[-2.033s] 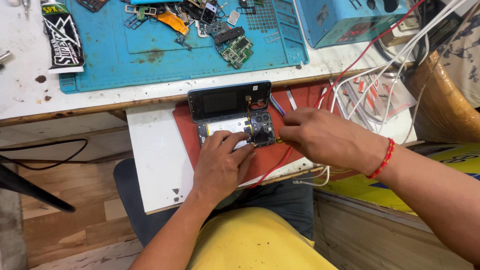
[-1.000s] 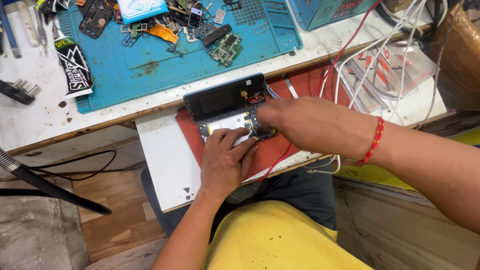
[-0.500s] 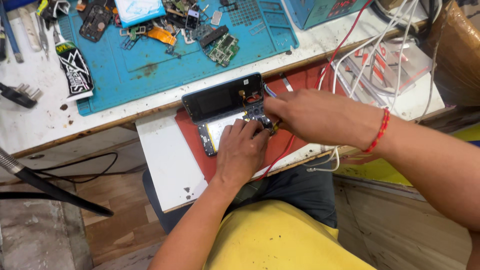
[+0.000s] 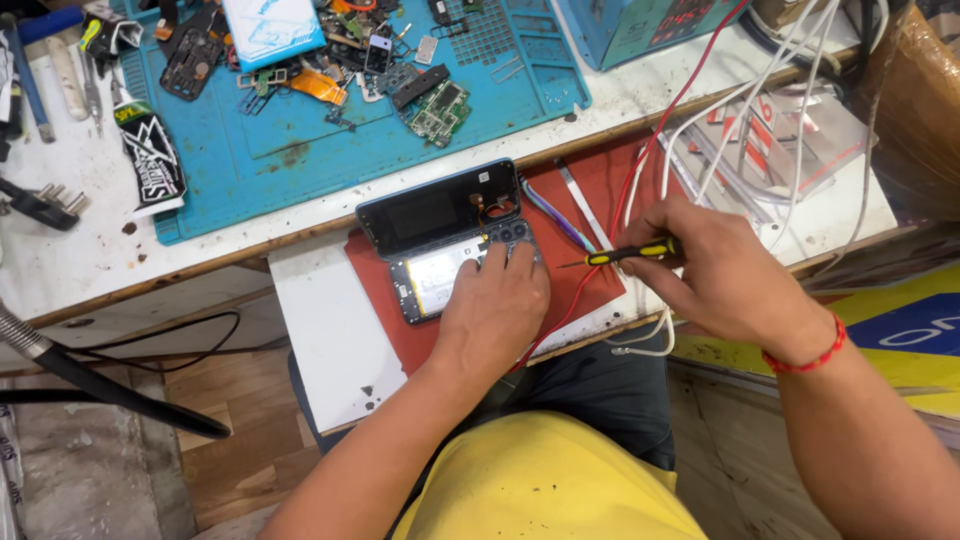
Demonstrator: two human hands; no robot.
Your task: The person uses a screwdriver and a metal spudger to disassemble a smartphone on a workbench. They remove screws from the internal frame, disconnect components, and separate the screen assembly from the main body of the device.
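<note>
My left hand (image 4: pixel 497 305) lies flat on the opened phone (image 4: pixel 455 262), pinning it to the red mat (image 4: pixel 585 285) on the pull-out board, its back cover (image 4: pixel 440 208) propped just behind. My right hand (image 4: pixel 715 265) pinches a yellow-handled screwdriver (image 4: pixel 620 255), its tip held off the phone. Looks like mid-disassembly; next move, I judge, needs the tip seated squarely in a screw.

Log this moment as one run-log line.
left hand: pressing opened phone | right hand: grip on yellow-black screwdriver, tip off phone | base: red mat
</note>
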